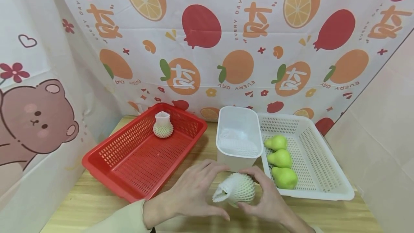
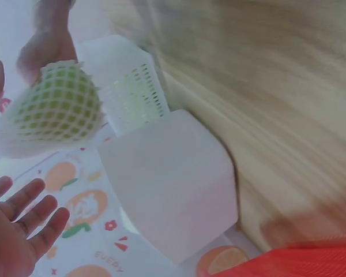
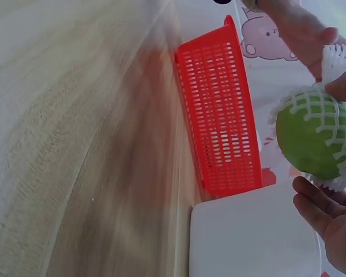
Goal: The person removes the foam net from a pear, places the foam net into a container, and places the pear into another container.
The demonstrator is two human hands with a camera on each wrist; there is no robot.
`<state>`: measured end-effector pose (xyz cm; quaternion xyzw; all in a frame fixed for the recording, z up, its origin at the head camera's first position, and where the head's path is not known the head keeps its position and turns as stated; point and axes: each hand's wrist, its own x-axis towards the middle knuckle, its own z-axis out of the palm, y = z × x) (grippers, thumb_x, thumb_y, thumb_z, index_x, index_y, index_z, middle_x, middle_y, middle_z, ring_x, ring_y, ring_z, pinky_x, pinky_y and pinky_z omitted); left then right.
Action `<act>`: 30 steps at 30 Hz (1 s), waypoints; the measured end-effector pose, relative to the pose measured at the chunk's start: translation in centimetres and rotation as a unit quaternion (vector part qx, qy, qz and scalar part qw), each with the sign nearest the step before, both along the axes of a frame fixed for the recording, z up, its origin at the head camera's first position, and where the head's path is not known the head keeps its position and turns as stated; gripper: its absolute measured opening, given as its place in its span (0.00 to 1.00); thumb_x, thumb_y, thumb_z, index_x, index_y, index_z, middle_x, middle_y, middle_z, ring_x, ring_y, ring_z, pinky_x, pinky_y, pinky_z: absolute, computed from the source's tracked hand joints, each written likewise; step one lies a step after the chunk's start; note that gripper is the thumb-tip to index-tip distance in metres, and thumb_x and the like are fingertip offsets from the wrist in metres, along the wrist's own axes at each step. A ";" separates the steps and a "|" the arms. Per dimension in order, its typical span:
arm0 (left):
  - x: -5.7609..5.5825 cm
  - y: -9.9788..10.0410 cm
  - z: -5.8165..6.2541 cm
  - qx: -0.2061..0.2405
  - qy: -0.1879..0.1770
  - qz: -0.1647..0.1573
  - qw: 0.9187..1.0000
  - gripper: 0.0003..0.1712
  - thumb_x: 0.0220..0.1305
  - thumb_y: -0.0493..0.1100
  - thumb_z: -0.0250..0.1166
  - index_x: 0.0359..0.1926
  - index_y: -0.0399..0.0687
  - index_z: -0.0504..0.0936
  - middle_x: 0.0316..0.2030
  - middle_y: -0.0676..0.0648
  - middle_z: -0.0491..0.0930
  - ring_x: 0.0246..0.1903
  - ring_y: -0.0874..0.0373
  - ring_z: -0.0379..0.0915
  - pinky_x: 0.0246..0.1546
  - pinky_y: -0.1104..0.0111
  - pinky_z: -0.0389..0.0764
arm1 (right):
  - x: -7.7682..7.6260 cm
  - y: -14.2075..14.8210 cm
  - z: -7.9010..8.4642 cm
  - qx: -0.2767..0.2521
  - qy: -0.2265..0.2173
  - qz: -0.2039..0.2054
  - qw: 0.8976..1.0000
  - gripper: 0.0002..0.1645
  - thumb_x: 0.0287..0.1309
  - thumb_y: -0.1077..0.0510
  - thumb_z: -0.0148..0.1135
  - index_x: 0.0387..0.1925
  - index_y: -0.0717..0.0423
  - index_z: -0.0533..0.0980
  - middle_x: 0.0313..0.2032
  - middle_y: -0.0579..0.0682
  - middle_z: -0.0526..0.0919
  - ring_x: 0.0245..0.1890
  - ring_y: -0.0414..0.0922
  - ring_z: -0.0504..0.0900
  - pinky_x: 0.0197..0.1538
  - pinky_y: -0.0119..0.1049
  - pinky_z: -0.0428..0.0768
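Evidently the netted pear (image 1: 242, 188), at the lower centre of the head frame, was a fruit of modest weight, firm inside but likely easy to bruise. Its white foam sleeve looked soft and springy, likely to give under the fingers and to slide over smooth skin if tugged. The rounded belly seemed the sound place to take hold, with a light, wide pinch; the loose collar (image 1: 221, 194) of the sleeve would probably have crumpled under any real load.

The right hand (image 1: 271, 204) had just that belly, its thumb below and its fingers above in the frame, curved round the pear's right side. The left hand (image 1: 195, 191) held nothing: its fingers and thumb were spread wide, with the collar pointing into the gap between them. The pear thus lay to the left of the right palm and to the right of the left palm, near the latter but apart from it.

Just above the pear in the frame stood a white tub (image 1: 237, 161); its contents looked like more foam netting, though they were hard to make out. To the right, three bare pears (image 1: 280, 159) lay in a white basket (image 1: 320, 164). Towards the left, a red basket (image 1: 134, 173) on the wooden counter (image 1: 76, 194) held another netted pear (image 1: 163, 128), collar uppermost in the frame.
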<state>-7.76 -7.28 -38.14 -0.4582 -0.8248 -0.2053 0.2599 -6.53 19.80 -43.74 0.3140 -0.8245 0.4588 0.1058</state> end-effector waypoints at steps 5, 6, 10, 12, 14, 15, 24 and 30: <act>0.3 0.5 0.9 -0.018 0.014 0.000 1.000 0.62 0.34 0.81 0.79 0.65 0.51 0.74 0.52 0.56 0.83 0.48 0.64 0.77 0.44 0.73 0.80 | 0.1 0.0 0.3 0.017 -0.001 -0.020 1.000 0.46 0.41 0.52 0.84 0.64 0.46 0.73 0.53 0.43 0.77 0.49 0.35 0.78 0.47 0.33 0.85; 0.3 0.6 1.0 -0.025 0.015 0.002 1.000 0.61 0.35 0.81 0.79 0.65 0.52 0.74 0.52 0.56 0.83 0.47 0.64 0.77 0.44 0.73 0.80 | 0.1 -0.1 0.3 0.022 -0.001 -0.025 0.999 0.46 0.40 0.51 0.84 0.63 0.44 0.73 0.53 0.42 0.76 0.49 0.35 0.77 0.47 0.33 0.84; 0.3 0.9 1.2 -0.048 0.014 0.003 0.999 0.59 0.38 0.82 0.76 0.64 0.51 0.76 0.51 0.57 0.83 0.48 0.64 0.77 0.46 0.72 0.80 | 0.2 -0.2 0.5 0.045 0.009 -0.043 0.998 0.47 0.36 0.51 0.85 0.62 0.40 0.74 0.52 0.40 0.75 0.49 0.35 0.76 0.48 0.33 0.83; 0.3 1.0 1.2 -0.058 0.020 0.003 0.998 0.58 0.41 0.83 0.75 0.64 0.51 0.77 0.52 0.56 0.83 0.49 0.63 0.77 0.48 0.72 0.80 | 0.3 -0.2 0.6 0.059 0.014 -0.050 0.997 0.48 0.35 0.51 0.86 0.62 0.38 0.74 0.52 0.38 0.74 0.49 0.34 0.76 0.50 0.34 0.82; 0.2 1.2 1.0 -0.067 0.030 0.002 0.997 0.58 0.43 0.83 0.73 0.65 0.50 0.77 0.52 0.56 0.82 0.50 0.62 0.78 0.50 0.70 0.81 | 0.3 -0.3 0.7 0.073 0.022 -0.056 0.996 0.49 0.34 0.51 0.86 0.63 0.36 0.74 0.52 0.37 0.74 0.50 0.34 0.76 0.52 0.35 0.82; 0.2 1.3 0.9 -0.071 0.035 0.002 0.997 0.58 0.44 0.83 0.73 0.65 0.50 0.76 0.52 0.56 0.82 0.51 0.62 0.78 0.51 0.70 0.81 | 0.4 -0.3 0.8 0.080 0.026 -0.059 0.995 0.49 0.34 0.51 0.87 0.63 0.35 0.74 0.52 0.36 0.73 0.50 0.33 0.76 0.52 0.35 0.82; 0.2 1.9 -0.2 -0.111 0.092 0.036 0.989 0.58 0.41 0.83 0.73 0.64 0.52 0.77 0.51 0.56 0.84 0.50 0.61 0.79 0.51 0.68 0.82 | 0.7 -0.9 1.6 0.123 0.036 -0.094 0.987 0.51 0.29 0.50 0.88 0.61 0.34 0.74 0.51 0.32 0.71 0.50 0.31 0.76 0.53 0.36 0.83; 0.3 2.0 -1.1 -0.122 0.132 0.049 0.982 0.55 0.41 0.83 0.74 0.61 0.52 0.78 0.48 0.57 0.84 0.47 0.61 0.80 0.47 0.69 0.82 | 0.9 -1.2 1.9 0.130 0.043 -0.099 0.986 0.49 0.30 0.48 0.87 0.60 0.39 0.75 0.49 0.33 0.70 0.48 0.31 0.76 0.50 0.34 0.83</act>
